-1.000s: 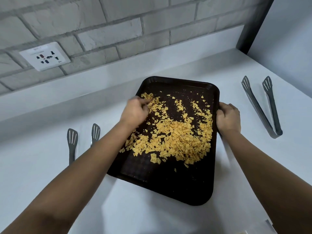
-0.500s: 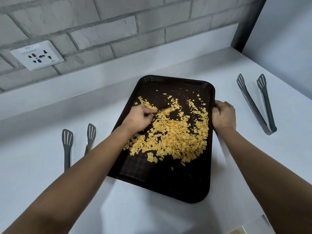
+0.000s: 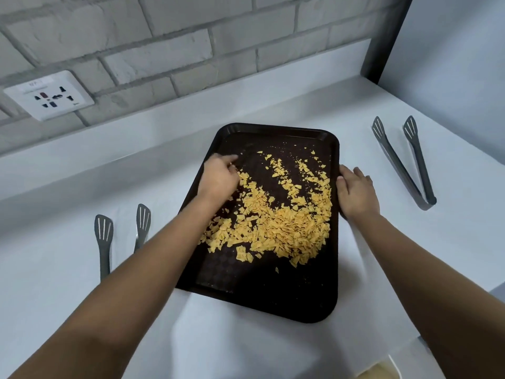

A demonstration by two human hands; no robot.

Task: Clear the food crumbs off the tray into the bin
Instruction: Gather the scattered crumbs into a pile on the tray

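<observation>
Right hand [image 3: 356, 194] gripping dark rectangular plastic tray's [image 3: 273, 302] right rim; left hand [image 3: 220, 177], fingers curled, blurred, among yellow crumbs [image 3: 276, 228].

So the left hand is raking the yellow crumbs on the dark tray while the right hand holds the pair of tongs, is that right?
Not quite. In the head view the right hand grips the right rim of the dark tray, not the tongs, which lie untouched on the counter to the right. The left hand is on the yellow crumbs, as you said.
</observation>
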